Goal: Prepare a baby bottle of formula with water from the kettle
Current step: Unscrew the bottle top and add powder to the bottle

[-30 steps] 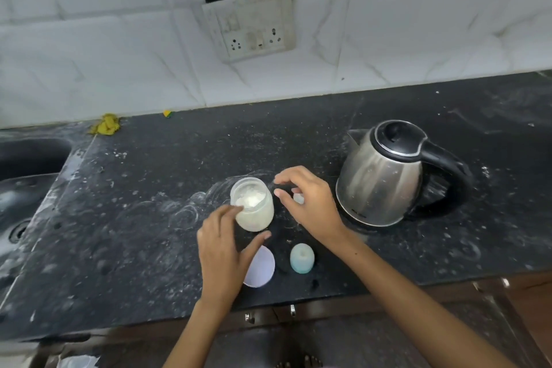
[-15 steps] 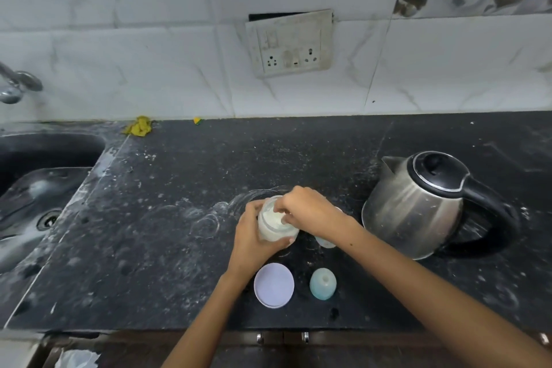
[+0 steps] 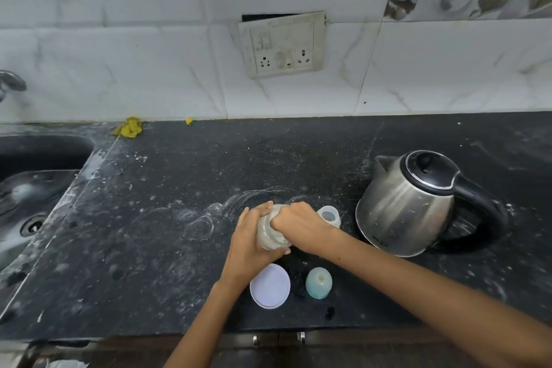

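Note:
A clear formula jar [image 3: 270, 236] with white powder inside stands at the middle of the black counter [image 3: 167, 218]. My left hand [image 3: 248, 245] wraps around its left side. My right hand [image 3: 298, 224] is closed over its mouth, hiding the opening. Just behind my right hand stands a small open baby bottle [image 3: 329, 216]. The jar's white lid [image 3: 269, 285] lies flat near the front edge, with a teal bottle cap [image 3: 319, 282] beside it. The steel kettle [image 3: 409, 206] with a black lid and handle sits to the right.
A dark sink [image 3: 30, 188] and a tap [image 3: 10, 82] are at the left. A yellow cloth [image 3: 129, 127] lies by the tiled wall. A socket plate [image 3: 282, 43] hangs loose on the wall. Powder dust smears the counter.
My left hand went from beside the jar to gripping it. My right hand moved left from the baby bottle onto the jar's mouth. The view shifted left.

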`<state>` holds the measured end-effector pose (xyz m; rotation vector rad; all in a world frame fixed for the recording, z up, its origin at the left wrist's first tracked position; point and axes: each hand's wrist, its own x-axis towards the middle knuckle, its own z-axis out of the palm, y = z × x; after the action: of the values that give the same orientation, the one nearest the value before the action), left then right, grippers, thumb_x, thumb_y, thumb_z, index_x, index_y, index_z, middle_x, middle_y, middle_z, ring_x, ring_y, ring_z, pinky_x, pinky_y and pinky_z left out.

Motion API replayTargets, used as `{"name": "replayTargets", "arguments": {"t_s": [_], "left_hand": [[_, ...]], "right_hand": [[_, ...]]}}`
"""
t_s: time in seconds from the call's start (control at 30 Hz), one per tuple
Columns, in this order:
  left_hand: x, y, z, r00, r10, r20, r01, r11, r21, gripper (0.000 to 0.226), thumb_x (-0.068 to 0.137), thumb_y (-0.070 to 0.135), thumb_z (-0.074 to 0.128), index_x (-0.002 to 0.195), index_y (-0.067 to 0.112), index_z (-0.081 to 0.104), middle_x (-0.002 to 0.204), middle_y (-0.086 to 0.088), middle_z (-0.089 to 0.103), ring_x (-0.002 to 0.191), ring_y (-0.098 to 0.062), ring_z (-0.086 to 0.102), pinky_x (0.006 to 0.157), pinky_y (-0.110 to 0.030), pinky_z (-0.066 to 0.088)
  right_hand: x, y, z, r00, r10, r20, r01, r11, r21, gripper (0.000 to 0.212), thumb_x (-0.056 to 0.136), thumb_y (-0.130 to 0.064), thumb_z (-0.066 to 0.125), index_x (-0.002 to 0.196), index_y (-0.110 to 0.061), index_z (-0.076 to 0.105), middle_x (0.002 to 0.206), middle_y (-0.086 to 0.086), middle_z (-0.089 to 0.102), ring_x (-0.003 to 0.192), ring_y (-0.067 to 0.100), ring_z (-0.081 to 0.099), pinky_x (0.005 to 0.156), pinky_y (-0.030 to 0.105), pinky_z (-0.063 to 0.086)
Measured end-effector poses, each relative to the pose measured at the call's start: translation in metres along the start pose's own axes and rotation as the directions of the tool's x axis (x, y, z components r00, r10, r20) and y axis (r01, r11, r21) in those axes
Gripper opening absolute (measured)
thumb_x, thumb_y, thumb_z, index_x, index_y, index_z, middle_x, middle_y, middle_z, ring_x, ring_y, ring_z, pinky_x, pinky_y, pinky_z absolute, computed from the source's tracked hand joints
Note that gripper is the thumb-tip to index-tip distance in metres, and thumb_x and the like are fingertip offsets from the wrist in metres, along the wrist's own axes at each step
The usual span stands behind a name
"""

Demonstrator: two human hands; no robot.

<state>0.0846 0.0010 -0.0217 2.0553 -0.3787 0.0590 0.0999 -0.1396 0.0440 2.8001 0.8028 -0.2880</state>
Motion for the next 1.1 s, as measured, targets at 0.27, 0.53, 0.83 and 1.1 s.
{"name": "replayTargets", "arguments": {"t_s": [0.27,0.53,0.83,1.1], "left_hand": [[-0.002,-0.012,-0.008,0.999,-0.037,-0.007,0.036,0.998,-0.056,0.082,0.049,0.03,0.094,0.119,0.023,0.051,0.136,0.014,0.054,0.124,-0.006,0.053,0.098,-0.032,0.048],[0.0,-0.01,-0.01,0.999,-0.052,0.0,0.052,0.995,-0.083,0.079,0.049,0.031,0.094,0.116,0.022,0.052,0.135,0.012,0.055,0.123,-0.004,0.053,0.098,-0.022,0.046],[0.002,-0.007,-0.004,1.0,-0.018,0.014,0.019,0.999,-0.042,0.08,0.049,0.028,0.093,0.117,0.022,0.053,0.134,0.013,0.054,0.124,-0.004,0.052,0.1,-0.035,0.048],[0.003,-0.007,-0.004,1.0,-0.017,0.009,0.017,0.999,-0.041,0.079,0.048,0.023,0.094,0.115,0.02,0.053,0.134,0.012,0.055,0.122,-0.002,0.053,0.1,-0.034,0.048]], "right_hand": [[-0.002,0.009,0.0,0.994,0.043,-0.102,-0.03,0.991,0.13,0.019,0.079,0.007,0.056,0.084,-0.009,0.065,0.065,0.005,0.042,0.066,0.027,0.042,0.053,0.033,0.031],[-0.018,0.027,0.024,0.92,-0.037,-0.389,0.105,0.982,0.156,0.018,0.071,-0.006,0.072,0.078,-0.023,0.071,0.072,-0.003,0.068,0.07,0.019,0.063,0.045,0.024,0.041],[-0.027,0.037,0.029,0.895,-0.072,-0.441,0.177,0.963,0.203,0.016,0.075,-0.005,0.074,0.087,-0.016,0.076,0.085,-0.001,0.074,0.082,0.022,0.066,0.051,0.03,0.052],[-0.003,0.012,0.013,0.999,-0.004,-0.047,0.006,0.999,0.033,0.019,0.08,0.003,0.059,0.093,-0.006,0.068,0.08,0.008,0.061,0.078,0.032,0.061,0.059,0.034,0.035]]}}
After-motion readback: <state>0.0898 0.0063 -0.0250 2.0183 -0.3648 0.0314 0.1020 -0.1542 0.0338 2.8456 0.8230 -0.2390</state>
